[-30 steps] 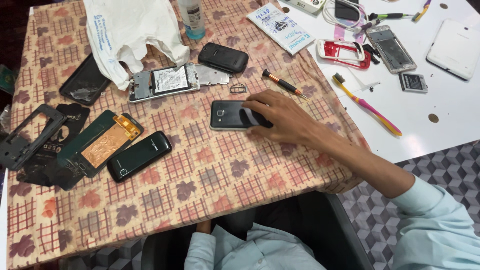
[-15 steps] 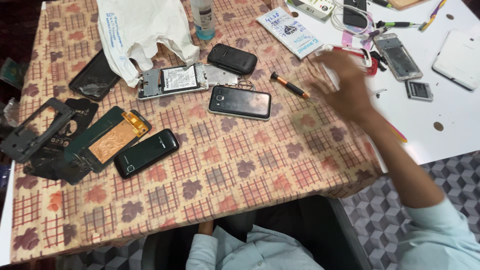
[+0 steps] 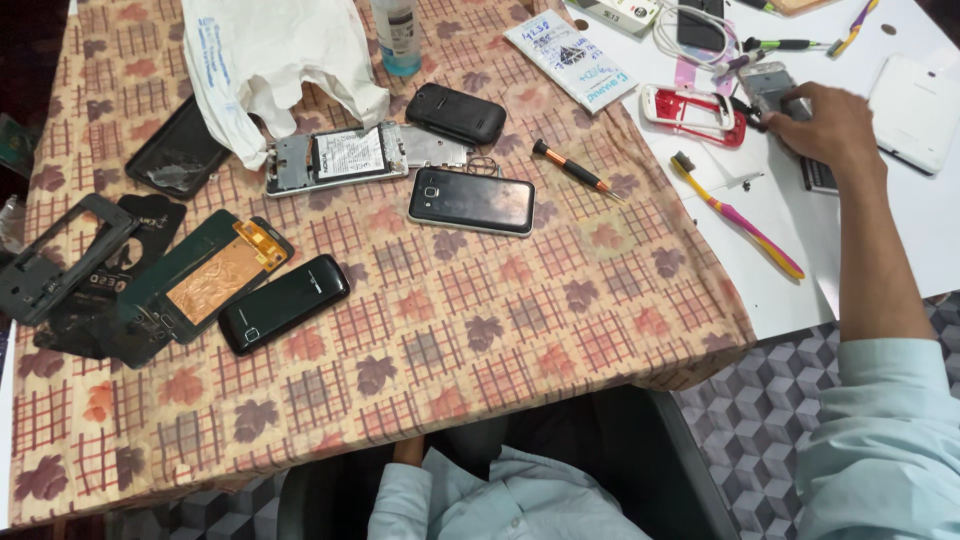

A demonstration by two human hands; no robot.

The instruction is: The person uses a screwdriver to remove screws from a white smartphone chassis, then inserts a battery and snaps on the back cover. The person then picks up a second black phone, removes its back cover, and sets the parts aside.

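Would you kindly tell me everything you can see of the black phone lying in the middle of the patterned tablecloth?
The black phone lies flat, back up, lengthwise left to right. Its glossy, plastic-looking back has a silvery edge and a small camera lens near the left end. It looks whole and closed. It rests on the tablecloth just below an opened phone body, left of an orange-handled screwdriver. No hand touches it.

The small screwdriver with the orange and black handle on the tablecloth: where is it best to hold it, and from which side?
Grip the screwdriver by its thicker orange-and-black handle, coming from above. It lies flat with cloth free on both long sides; the thin tip points toward the white table.
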